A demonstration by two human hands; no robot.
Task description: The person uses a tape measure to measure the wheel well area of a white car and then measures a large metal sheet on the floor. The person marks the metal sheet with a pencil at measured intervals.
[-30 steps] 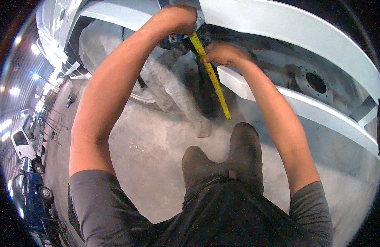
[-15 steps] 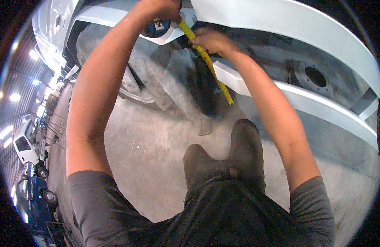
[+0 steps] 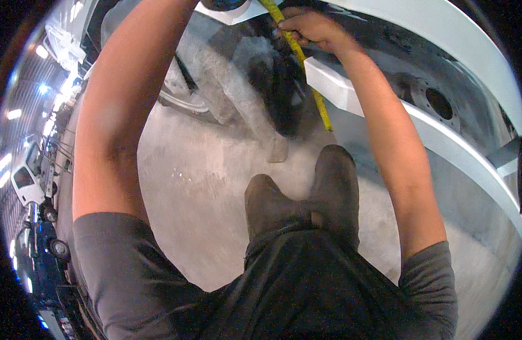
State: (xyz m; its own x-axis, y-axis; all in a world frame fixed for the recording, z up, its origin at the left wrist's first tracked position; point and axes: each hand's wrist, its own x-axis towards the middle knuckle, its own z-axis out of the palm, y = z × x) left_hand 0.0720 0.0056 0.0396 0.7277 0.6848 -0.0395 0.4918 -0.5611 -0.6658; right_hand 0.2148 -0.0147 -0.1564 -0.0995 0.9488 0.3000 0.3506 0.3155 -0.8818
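Note:
A yellow tape measure blade (image 3: 323,110) runs down from the top edge, its free end hanging over the floor. My right hand (image 3: 313,29) is closed on the blade near its upper part, thumb and fingers pinching it. The rounded dark lower part of the tape case (image 3: 224,4) peeks in at the top. My left forearm reaches up to that spot, but the hand itself lies beyond the frame. Beside the blade is the angled end of a white bar (image 3: 329,82), part of a pale vehicle body.
A white curved panel (image 3: 442,28) arches across the upper right, above a round metal hub (image 3: 436,102). Plastic-like grey sheeting (image 3: 215,68) hangs left of the blade. Concrete floor (image 3: 187,226) lies below. A white truck cab (image 3: 28,175) and a dark blue vehicle (image 3: 37,249) stand far left.
The view has shifted, so the vehicle and tape sit higher in the frame. My left hand has passed out at the top. My right hand keeps its pinch on the blade.

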